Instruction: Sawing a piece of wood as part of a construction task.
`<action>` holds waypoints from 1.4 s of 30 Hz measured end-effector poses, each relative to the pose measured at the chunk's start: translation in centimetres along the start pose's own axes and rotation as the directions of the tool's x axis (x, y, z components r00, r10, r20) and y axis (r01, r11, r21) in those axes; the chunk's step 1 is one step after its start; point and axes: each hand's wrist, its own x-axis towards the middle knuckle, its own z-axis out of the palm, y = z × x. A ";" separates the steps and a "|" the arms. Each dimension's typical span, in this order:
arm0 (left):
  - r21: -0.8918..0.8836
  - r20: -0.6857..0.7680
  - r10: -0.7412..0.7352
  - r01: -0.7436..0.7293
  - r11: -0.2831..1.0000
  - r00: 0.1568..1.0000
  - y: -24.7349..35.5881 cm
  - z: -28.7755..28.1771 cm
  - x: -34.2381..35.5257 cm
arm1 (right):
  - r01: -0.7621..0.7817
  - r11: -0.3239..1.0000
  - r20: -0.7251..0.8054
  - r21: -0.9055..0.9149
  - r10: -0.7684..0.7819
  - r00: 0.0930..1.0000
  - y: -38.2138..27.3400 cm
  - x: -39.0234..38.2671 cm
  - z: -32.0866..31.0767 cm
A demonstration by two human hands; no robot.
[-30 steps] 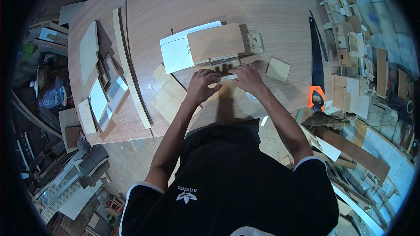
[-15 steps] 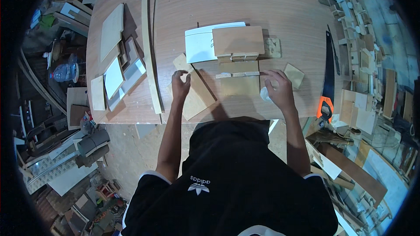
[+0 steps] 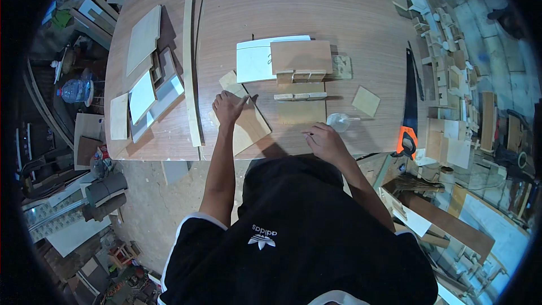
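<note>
My left hand [image 3: 228,108] rests with spread fingers on a pale wooden board [image 3: 251,130] lying aslant near the table's front edge. In my right hand [image 3: 327,143], pinched fingers hold a thin dark-tipped stick [image 3: 306,133]; its kind is too small to tell. Just beyond that hand sits a small clear plastic cup [image 3: 339,122]. Between my hands lies a flat wooden panel [image 3: 301,114] with a narrow wooden strip [image 3: 300,96] across it. Behind it, a brown wooden panel [image 3: 301,56] with slats along its near edge overlaps a white sheet [image 3: 254,62].
A square wooden piece [image 3: 366,101] lies to the right, and farther right a handsaw with an orange handle [image 3: 407,141]. At left are a long wooden strip [image 3: 190,73] and several boards [image 3: 144,39]. Wood scraps [image 3: 446,220] crowd the floor.
My right hand has moved left and nearer to me, away from beside the panel, and now shows a thin stick in its fingers. My left hand has come down onto the board, its fingers spreading.
</note>
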 end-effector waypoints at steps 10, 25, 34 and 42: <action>0.085 0.234 -0.360 0.350 0.933 0.903 3.7 0.3 -1.0 | -0.061 0.998 -0.093 -0.012 0.059 0.994 1.4 -2.4 -2.4; -0.077 0.324 -0.141 0.175 0.982 0.935 -1.0 -3.7 -1.3 | -0.435 0.288 -0.170 0.853 0.942 0.289 26.1 -18.9 -11.4; -0.599 -0.056 0.226 -0.214 0.771 0.972 -3.4 -11.3 -0.3 | -0.827 0.520 -0.707 -0.212 0.503 0.497 27.6 -19.2 -11.2; -0.404 -0.275 0.535 -0.601 0.690 0.799 13.0 -25.2 6.5 | -0.801 0.147 -0.601 -0.581 0.586 0.544 29.6 -20.9 -12.9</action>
